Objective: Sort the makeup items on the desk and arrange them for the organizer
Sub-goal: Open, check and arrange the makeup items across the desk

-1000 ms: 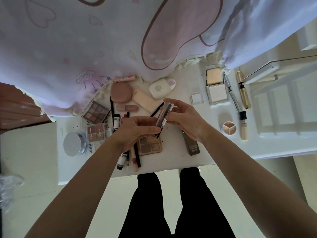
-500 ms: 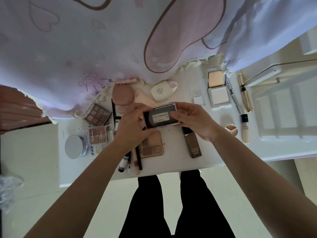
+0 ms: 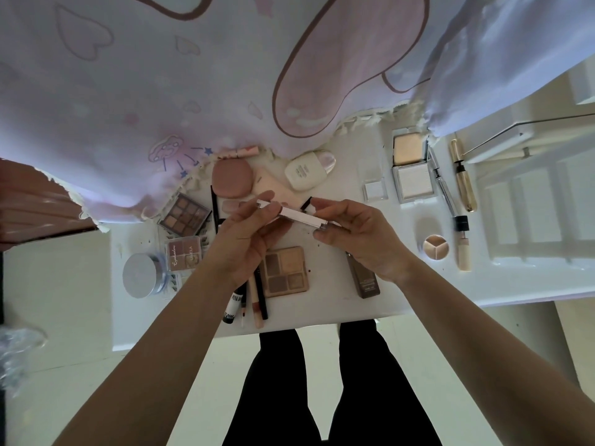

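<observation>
We hold slim compact (image 3: 296, 215) edge-on over four-pan palette (image 3: 285, 272), left hand (image 3: 248, 243) and right hand (image 3: 357, 236) pinching opposite ends, long axis hand-to-hand

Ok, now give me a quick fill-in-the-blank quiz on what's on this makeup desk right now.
1. The left hand and right hand each grip one ____ of the slim case.
2. The square eyeshadow palette just below the hands has ____ pans.
3. The round concealer pot is divided into ____ sections.
4. The silver round jar lies far to the ____ of both hands.

Missing words: end; four; three; left
</observation>
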A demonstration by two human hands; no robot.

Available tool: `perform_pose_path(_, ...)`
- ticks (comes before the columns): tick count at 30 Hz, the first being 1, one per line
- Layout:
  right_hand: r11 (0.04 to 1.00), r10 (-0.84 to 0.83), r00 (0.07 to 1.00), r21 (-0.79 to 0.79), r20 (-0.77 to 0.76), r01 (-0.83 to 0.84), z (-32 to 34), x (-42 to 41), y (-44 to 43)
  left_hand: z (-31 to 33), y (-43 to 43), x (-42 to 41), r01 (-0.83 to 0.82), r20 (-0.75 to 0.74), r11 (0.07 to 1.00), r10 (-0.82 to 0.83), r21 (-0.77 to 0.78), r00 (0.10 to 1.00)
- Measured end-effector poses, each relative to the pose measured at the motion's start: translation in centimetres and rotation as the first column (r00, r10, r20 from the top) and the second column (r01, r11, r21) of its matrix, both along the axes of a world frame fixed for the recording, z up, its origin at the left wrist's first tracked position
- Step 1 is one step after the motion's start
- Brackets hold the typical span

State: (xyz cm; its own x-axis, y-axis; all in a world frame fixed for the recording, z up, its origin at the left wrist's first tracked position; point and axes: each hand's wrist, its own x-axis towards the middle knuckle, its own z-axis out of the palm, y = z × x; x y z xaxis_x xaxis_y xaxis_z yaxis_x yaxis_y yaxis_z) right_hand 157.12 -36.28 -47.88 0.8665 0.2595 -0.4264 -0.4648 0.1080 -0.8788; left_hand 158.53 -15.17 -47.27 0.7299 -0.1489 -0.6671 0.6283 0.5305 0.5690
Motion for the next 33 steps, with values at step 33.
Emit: perform_pose_path(33,0.978,0.194,0.980,-0.070,-0.031,-0.196,1.0,-0.4,0.1,0.0,-1.3,-1.2,0.055,0.177,0.989,-0.079,0.135,0.981)
